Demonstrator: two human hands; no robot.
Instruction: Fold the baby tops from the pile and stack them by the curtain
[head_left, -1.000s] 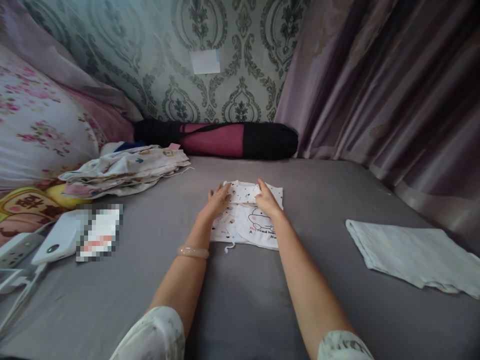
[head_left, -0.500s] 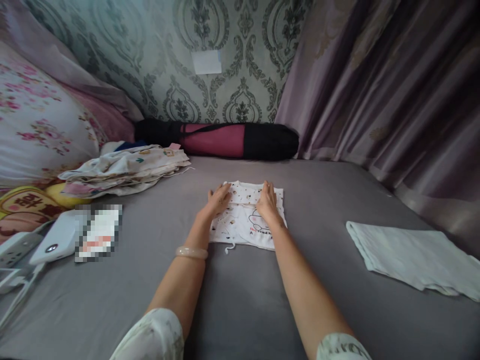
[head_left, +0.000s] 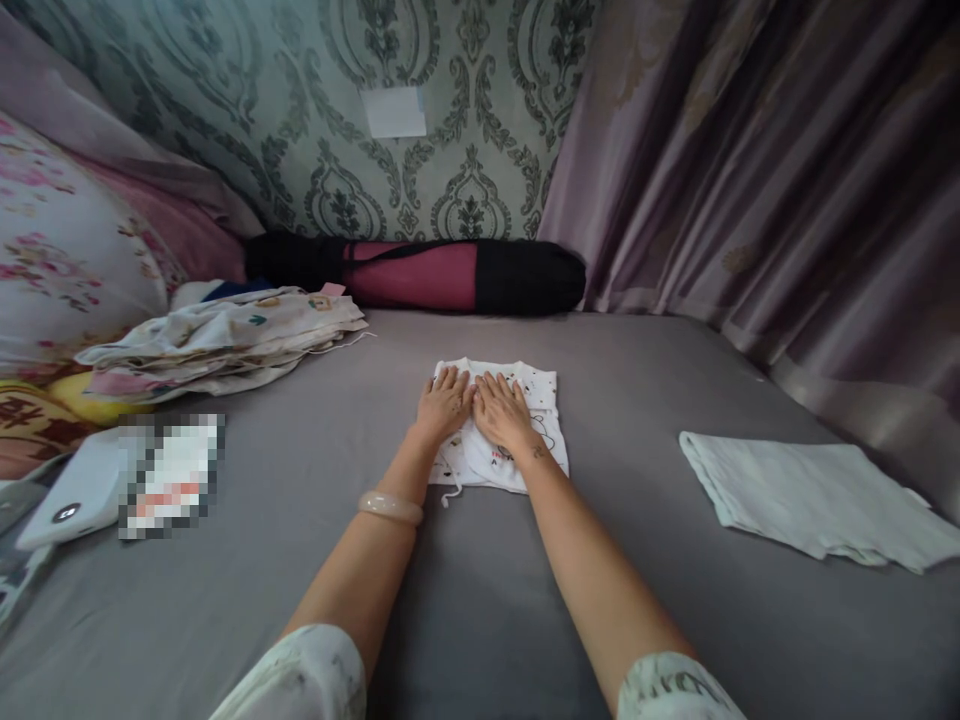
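Observation:
A small white printed garment, folded into a rectangle, lies on the grey bed sheet in the middle of the view. My left hand lies flat on its left half with fingers stretched out. Right beside it, my right hand also lies flat on the cloth, fingers apart, partly covering the cartoon print. The two hands touch side by side. A pale bangle sits on my left wrist. Neither hand grips anything.
A pile of printed clothes lies at the back left beside floral pillows. A rolled pink and black bag rests against the wall. A folded white cloth lies at the right near the curtain. A white device sits far left.
Both hands slid from the garment's outer top edges toward the middle and now lie flat side by side. The right hand let go of the cloth's edge. The view shifted slightly right.

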